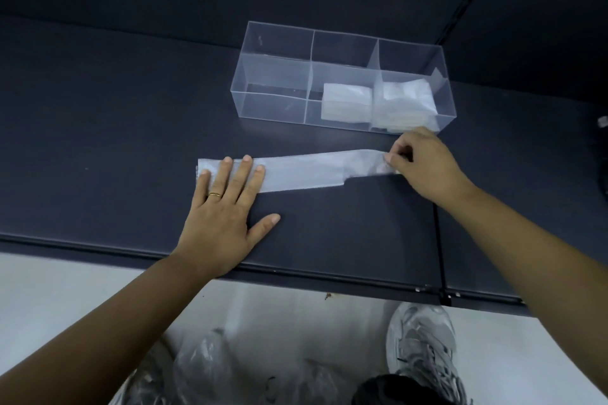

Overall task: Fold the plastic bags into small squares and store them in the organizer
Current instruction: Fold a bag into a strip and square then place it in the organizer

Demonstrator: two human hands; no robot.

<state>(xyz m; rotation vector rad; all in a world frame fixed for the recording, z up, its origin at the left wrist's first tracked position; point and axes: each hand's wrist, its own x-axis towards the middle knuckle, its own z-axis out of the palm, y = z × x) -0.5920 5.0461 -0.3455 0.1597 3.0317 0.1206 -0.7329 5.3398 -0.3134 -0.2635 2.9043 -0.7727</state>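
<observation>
Your left hand (227,207) lies flat, pinning one end of the long translucent plastic bag strip (296,173) on the dark counter (98,141); your right hand (424,168) pinches the other. Next, probably fold endwise into a square for the clear divided organizer (273,76) behind.

One wide-angle view is taken from the head, aimed forward and steeply down. The dark tabletop (98,128) is seen close from above, the clear organizer (273,76) farther off, the floor (49,289) along the bottom edge.
</observation>
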